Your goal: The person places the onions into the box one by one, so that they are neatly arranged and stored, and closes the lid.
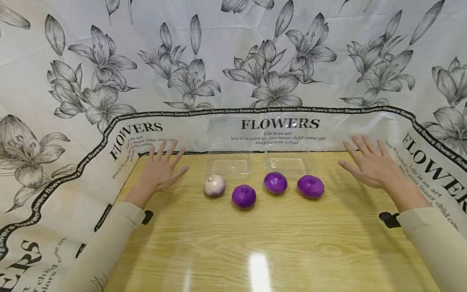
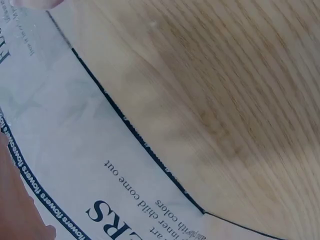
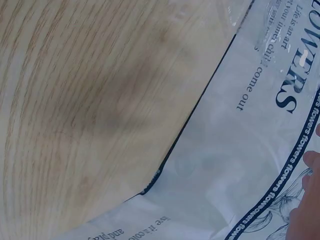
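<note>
Both hands are held up over the table with fingers spread and nothing in them. My left hand [image 1: 160, 171] is at the left, apart from a round, white-and-purple turnip-like vegetable [image 1: 214, 185]. Over on the right, my right hand [image 1: 375, 167] is nearest to a glossy purple onion-like bulb [image 1: 311, 187]. Between these lie two more purple bulbs, one nearer the front [image 1: 244, 197] and one farther back [image 1: 275, 183]. Each wrist view catches only part of its hand at an edge: left-hand fingers [image 2: 20, 200] and right-hand fingers [image 3: 304, 205].
Two clear plastic boxes, one on the left [image 1: 230, 167] and one on the right [image 1: 287, 164], stand behind the bulbs against the back cloth. White flower-printed cloth [image 1: 204, 132] walls the back and sides of the wooden table [image 1: 219, 239].
</note>
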Tool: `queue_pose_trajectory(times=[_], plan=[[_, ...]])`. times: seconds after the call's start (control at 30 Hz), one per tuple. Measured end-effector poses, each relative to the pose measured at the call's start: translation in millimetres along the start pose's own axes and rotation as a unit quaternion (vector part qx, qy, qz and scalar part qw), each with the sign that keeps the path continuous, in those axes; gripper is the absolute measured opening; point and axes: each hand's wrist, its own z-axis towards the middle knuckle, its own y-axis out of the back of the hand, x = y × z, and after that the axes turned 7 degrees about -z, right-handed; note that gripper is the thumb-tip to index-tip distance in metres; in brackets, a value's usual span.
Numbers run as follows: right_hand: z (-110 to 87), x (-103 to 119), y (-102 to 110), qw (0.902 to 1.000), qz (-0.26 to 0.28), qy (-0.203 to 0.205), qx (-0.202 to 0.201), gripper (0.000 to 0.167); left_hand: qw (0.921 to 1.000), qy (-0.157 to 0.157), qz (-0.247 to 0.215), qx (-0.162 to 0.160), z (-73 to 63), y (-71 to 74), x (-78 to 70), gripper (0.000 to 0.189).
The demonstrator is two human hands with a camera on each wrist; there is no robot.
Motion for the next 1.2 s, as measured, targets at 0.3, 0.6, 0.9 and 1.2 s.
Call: queue_pose_trajectory(times=[0.3,0.6,0.9,1.2], plan=[[2.2,16,4,0.9994,-0.007,0.017,-0.028,0.079,0.9995,-0.007,-0.031,-0.007,-1.6,2.0,-7.5,0.076],[1.0,33,4,0.9991,0.012,0.026,-0.031,0.079,0.9976,-0.023,-0.058,-0.029,-3.1,-1.7,-8.1,0.075],[-1.7,44,-1,0.996,0.048,0.041,-0.064,0.076,0.9913,-0.049,-0.098,-0.073,-3.9,-6.9,-9.4,0.075],[-2.8,56,0,0.9932,0.077,0.049,-0.073,0.074,0.9797,-0.062,-0.153,-0.114,-2.6,-10.9,-13.8,0.077]])
